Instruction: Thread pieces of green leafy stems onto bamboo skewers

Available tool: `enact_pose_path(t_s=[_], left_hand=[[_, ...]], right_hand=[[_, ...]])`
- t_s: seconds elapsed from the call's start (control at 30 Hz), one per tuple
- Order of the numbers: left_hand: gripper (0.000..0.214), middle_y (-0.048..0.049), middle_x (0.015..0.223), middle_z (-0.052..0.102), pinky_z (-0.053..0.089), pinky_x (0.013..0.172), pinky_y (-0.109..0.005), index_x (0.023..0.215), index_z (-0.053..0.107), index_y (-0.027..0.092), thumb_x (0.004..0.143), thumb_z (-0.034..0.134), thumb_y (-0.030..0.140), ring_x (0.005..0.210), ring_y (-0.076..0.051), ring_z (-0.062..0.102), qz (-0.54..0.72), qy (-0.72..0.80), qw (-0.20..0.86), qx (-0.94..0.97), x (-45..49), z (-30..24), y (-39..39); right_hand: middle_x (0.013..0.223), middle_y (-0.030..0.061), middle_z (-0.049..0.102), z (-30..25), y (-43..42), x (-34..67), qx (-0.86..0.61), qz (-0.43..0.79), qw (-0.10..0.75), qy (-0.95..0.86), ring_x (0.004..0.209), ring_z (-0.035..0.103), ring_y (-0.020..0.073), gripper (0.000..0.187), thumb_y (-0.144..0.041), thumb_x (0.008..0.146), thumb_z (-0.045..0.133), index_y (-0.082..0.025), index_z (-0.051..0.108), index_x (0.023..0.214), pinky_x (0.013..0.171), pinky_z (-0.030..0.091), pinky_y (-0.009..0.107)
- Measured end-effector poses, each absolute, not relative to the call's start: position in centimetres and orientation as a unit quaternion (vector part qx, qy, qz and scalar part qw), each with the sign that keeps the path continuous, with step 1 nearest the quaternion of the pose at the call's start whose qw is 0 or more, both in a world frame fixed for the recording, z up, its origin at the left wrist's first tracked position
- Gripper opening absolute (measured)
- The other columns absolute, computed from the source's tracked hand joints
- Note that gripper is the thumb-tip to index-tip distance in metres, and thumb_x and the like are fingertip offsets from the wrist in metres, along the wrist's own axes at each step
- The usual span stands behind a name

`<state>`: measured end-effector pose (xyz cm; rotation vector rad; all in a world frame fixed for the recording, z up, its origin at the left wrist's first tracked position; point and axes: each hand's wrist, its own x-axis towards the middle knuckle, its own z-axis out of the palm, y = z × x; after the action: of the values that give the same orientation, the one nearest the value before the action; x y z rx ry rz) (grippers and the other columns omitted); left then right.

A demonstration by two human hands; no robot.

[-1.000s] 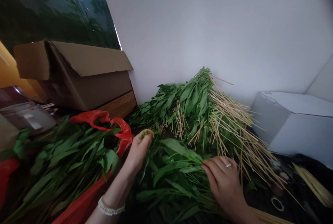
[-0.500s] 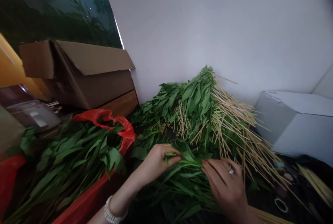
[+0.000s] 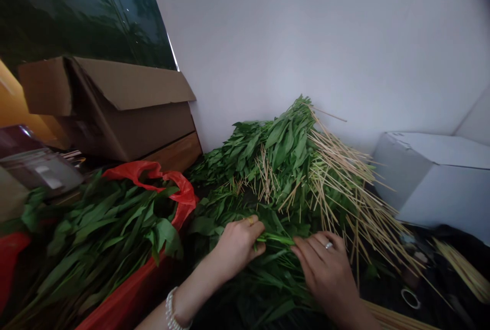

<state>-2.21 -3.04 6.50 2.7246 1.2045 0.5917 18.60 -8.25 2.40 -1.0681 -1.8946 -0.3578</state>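
Observation:
Between my two hands runs a short bunch of green leafy stems [image 3: 277,239]. My left hand [image 3: 239,240], with a yellow ring and a pearl bracelet, is closed around its left end. On the other end, my right hand [image 3: 325,263] pinches the stems between thumb and fingers; it wears a ring with a pale stone. Loose leafy greens [image 3: 273,276] lie below both hands. Behind them rises a heap of leafy bunches [image 3: 287,138], with thin wooden sticks [image 3: 340,154] poking out to the right. My fingers hide parts of the stems.
At left, a red plastic bag [image 3: 184,199] holds more long-leaved greens [image 3: 103,228]. An open cardboard box [image 3: 149,133] stands behind it. A white box [image 3: 440,182] is at right, near a bundle of sticks [image 3: 463,268] and a white ring-shaped object [image 3: 411,298].
My left hand has turned, and its fingers now wrap the stems more closely. My right hand has shifted slightly left, still pinching the greens. The whole view has moved a little.

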Motion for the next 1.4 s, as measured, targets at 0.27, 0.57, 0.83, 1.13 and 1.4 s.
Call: enact_pose_path(t_s=[0.27,0.57,0.83,1.13,1.4], left_hand=[[0.011,0.0044,0.058,0.047,0.034,0.054,-0.021,0.066,0.053,0.017,0.075,0.049,0.023,0.055,-0.011,0.044,0.483,0.494,0.313,0.652,-4.1,6.9,0.0],[0.023,0.0035,0.068,0.050,0.040,0.055,-0.020,0.074,0.047,0.019,0.090,0.046,0.036,0.061,-0.011,0.049,0.568,0.432,0.350,0.606,-8.2,11.7,0.0],[0.012,-0.0021,0.081,0.065,0.045,0.069,-0.025,0.097,0.066,0.020,0.092,0.055,0.024,0.074,-0.015,0.060,0.306,0.348,0.067,0.884,-3.8,12.9,-5.0],[0.015,-0.0028,0.083,0.061,0.044,0.063,-0.028,0.104,0.059,0.018,0.096,0.046,0.022,0.072,-0.018,0.058,0.087,0.299,-0.107,0.944,-1.5,8.3,-3.3],[0.008,-0.0017,0.075,0.059,0.041,0.061,-0.027,0.076,0.058,0.018,0.082,0.062,0.022,0.069,-0.018,0.057,0.159,0.348,-0.036,0.923,-1.4,7.2,-3.3]], right_hand=[[0.072,0.0006,0.066,1.0,-8.1,19.3,-0.495,0.034,0.463,-0.734,0.070,0.059,0.0181,0.022,-0.027,0.097,0.048,-0.022,0.065,0.083,0.074,0.038,0.033],[0.065,0.0009,0.062,1.1,-8.0,19.5,-0.558,0.120,0.429,-0.700,0.065,0.058,0.0187,0.037,-0.040,0.097,0.045,-0.021,0.062,0.069,0.064,0.037,0.030],[0.068,0.0005,0.062,1.0,-8.3,18.7,-0.512,0.010,0.429,-0.744,0.068,0.055,0.0180,0.025,-0.024,0.096,0.047,-0.020,0.062,0.076,0.079,0.032,0.036],[0.065,0.0002,0.058,1.7,-8.8,18.3,-0.463,-0.023,0.447,-0.765,0.067,0.051,0.0175,0.024,-0.016,0.094,0.048,-0.019,0.061,0.074,0.080,0.032,0.036],[0.073,0.0013,0.063,2.6,-9.0,18.1,-0.461,-0.017,0.442,-0.769,0.073,0.056,0.0181,0.017,-0.015,0.092,0.050,-0.020,0.061,0.080,0.084,0.033,0.038]])
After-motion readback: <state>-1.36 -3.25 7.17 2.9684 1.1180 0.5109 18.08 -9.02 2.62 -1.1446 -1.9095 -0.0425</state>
